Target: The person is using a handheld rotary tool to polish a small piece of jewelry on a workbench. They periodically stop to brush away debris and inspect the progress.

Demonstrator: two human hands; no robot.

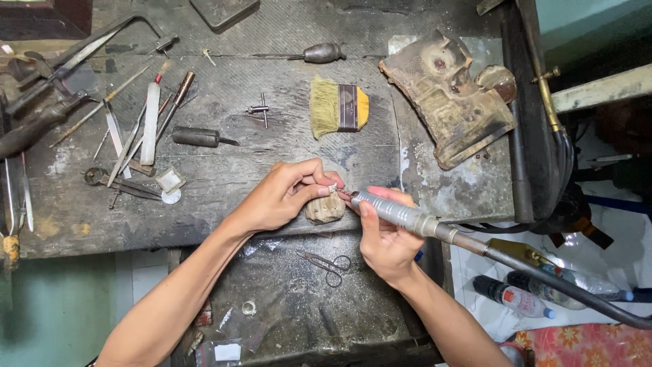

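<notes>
Fingers (pixel 319 187) of left hand (pixel 282 197): pinched shut on small ring (pixel 333 187) over wooden peg (pixel 324 208). Right hand (pixel 387 234): wrapped around rotary tool (pixel 394 212), tip at ring. Brush (pixel 337 107) beyond.

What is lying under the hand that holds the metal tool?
Below the right hand, small scissors lie on the dark lower tray. Whatever sits directly beneath the palm and wrist is covered.

Both forearms bare, reaching up from below and converging toward the middle. Left hand (pixel 282 197) palm down, wrist slightly bent, thumb and forefinger tips pinched tight together at its right edge, other fingers curled beneath. Right hand (pixel 386 234) just beside it, palm turned up-left, fingers wrapped in a pen-like grip, thumb pressed on top, fingertips nearly meeting the left's.
</notes>
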